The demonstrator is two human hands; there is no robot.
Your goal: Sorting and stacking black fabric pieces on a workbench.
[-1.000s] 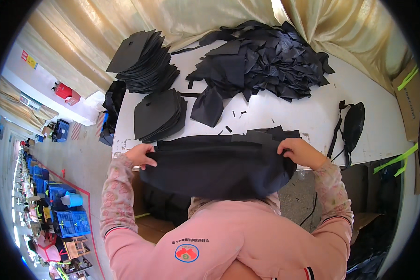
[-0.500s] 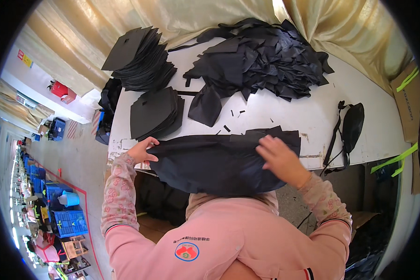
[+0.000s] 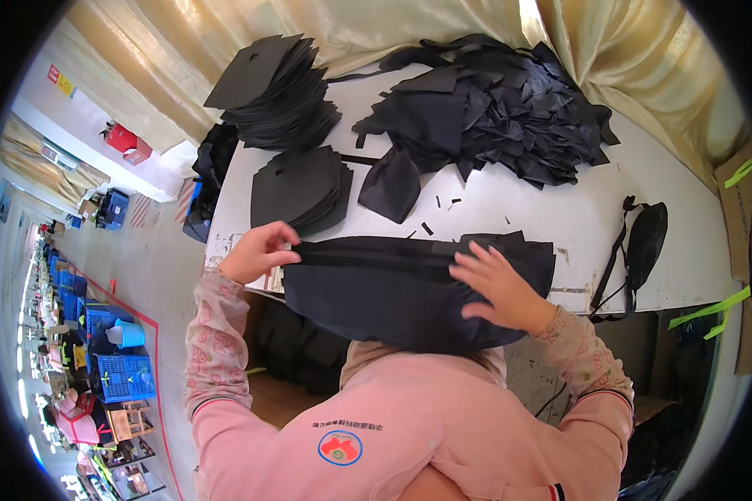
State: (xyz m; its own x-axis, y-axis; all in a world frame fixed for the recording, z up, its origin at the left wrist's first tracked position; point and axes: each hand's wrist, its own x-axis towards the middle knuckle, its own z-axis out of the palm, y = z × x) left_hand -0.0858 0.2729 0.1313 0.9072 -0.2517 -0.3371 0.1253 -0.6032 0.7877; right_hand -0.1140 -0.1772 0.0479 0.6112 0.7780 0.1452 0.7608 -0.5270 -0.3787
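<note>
A wide piece of black fabric (image 3: 393, 288) lies across the near edge of the white table (image 3: 510, 204) and hangs over it toward me. My left hand (image 3: 257, 250) pinches its left end at the table edge. My right hand (image 3: 501, 284) lies flat on the fabric near its right part, fingers spread, pressing it down. Both arms wear pink sleeves.
A stack of black cut panels (image 3: 299, 190) sits just beyond the fabric on the left, a taller stack (image 3: 276, 92) behind it. A big heap of black pieces (image 3: 493, 117) fills the far middle. A finished black pouch with a strap (image 3: 643, 242) lies right. A gold curtain hangs behind.
My right hand has left the fabric's right corner and slid left onto its middle, flattening it. The left hand keeps hold of the left end, and the fabric has shifted a little to the right.
</note>
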